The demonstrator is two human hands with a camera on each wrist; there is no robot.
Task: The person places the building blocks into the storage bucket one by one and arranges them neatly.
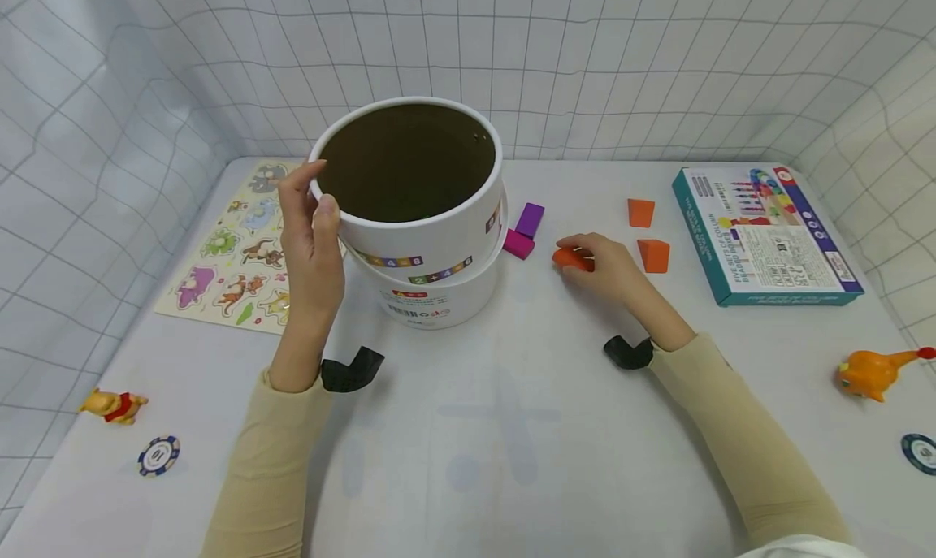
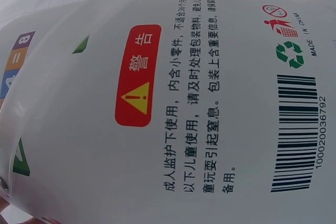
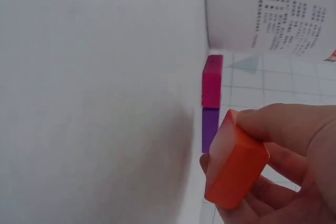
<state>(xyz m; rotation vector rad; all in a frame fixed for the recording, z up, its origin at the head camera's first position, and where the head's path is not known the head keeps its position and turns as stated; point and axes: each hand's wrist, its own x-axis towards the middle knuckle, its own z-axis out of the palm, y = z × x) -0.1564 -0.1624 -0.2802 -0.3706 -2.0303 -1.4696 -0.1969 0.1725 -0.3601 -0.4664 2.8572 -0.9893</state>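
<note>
My left hand (image 1: 313, 257) grips the left rim of a white bucket (image 1: 417, 245) with a dark interior and coloured number stickers. This bucket appears nested in a lower white bucket (image 1: 457, 302), whose red warning label (image 2: 137, 77) and barcode fill the left wrist view. To the right, my right hand (image 1: 607, 270) pinches an orange block (image 3: 236, 169) between thumb and fingers, low over the table. Between that hand and the buckets lie a magenta block (image 1: 519, 244) and a purple block (image 1: 530, 219), touching each other.
Two orange blocks (image 1: 654, 256) lie right of my right hand, near a teal-edged box (image 1: 775, 241). A sheet of animal stickers (image 1: 227, 257) lies left of the buckets. Small figures (image 1: 117, 406) and poker chips (image 1: 158, 456) stand toward both table sides.
</note>
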